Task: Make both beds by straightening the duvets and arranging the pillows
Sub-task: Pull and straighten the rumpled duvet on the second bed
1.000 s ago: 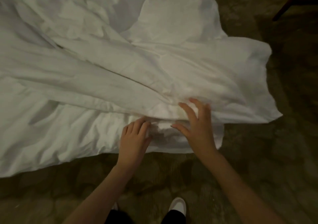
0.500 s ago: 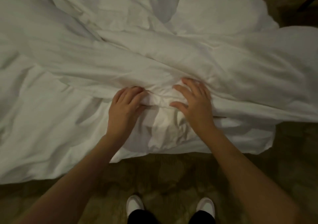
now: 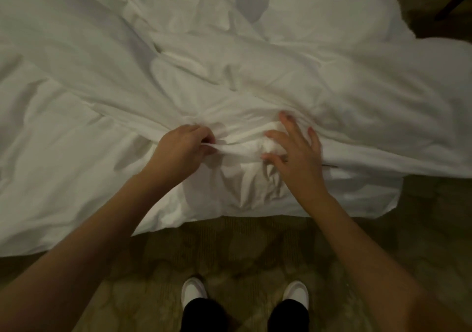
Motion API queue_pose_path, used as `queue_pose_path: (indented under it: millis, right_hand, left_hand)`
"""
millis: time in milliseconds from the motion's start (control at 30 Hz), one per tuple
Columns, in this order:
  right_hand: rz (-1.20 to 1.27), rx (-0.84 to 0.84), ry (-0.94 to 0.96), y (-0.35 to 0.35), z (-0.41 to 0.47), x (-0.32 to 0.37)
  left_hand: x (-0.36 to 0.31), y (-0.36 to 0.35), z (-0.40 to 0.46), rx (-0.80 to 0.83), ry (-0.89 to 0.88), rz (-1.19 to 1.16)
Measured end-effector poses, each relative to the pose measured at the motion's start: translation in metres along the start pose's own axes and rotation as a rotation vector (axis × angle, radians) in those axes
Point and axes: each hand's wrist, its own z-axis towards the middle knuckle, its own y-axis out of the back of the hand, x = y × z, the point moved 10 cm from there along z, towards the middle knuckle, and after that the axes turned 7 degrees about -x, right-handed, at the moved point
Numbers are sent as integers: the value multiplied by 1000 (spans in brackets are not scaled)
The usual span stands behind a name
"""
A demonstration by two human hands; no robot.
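Note:
A crumpled white duvet [image 3: 178,63] covers the whole upper part of the head view, bunched in thick folds, with its near edge hanging toward the floor. My left hand [image 3: 182,147] pinches a fold of the duvet between thumb and curled fingers near the middle. A little to its right, my right hand [image 3: 296,153] lies on the bunched fabric with fingers spread and mostly straight, fingertips pressing into the folds. No pillow shows in view.
Patterned brown carpet [image 3: 242,250] runs below the duvet edge, where my two white shoes [image 3: 194,291] stand. A dark furniture leg [image 3: 454,4] shows at the top right corner.
My left hand has curled and taken hold of a duvet fold. My right hand has spread wider on the fabric. The view has shifted slightly closer over the bed.

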Motion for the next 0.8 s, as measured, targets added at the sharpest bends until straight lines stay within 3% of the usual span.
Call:
queue_pose_path:
  millis: [300, 500, 667, 800]
  right_hand:
    - [179, 50, 31, 7, -7, 10]
    - [175, 151, 191, 17, -27, 0]
    - [57, 104, 285, 11, -51, 8]
    - [36, 107, 301, 10, -60, 10]
  left_hand:
    - [-16, 9, -50, 35, 236, -77]
    - [-54, -2, -87, -53, 235, -87]
    - [-25, -44, -114, -41, 345, -65]
    - [-19, -61, -112, -86, 323, -60]
